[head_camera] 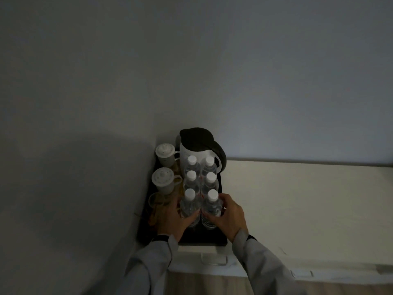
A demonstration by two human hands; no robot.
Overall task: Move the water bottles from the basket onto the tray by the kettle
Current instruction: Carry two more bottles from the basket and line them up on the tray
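Several clear water bottles with white caps stand in two rows on the black tray [202,238], in front of the white kettle [197,150] with a dark lid. My left hand [172,218] wraps the nearest left bottle [190,204]. My right hand [228,216] wraps the nearest right bottle [212,206]. Both bottles are upright with their bases on the tray. The basket is out of view.
Two lidded white cups [164,154] [163,180] stand on the tray's left side, with a clear glass [156,201] in front of them. The tray sits in the corner against the walls on a pale counter [297,199]. The room is dim.
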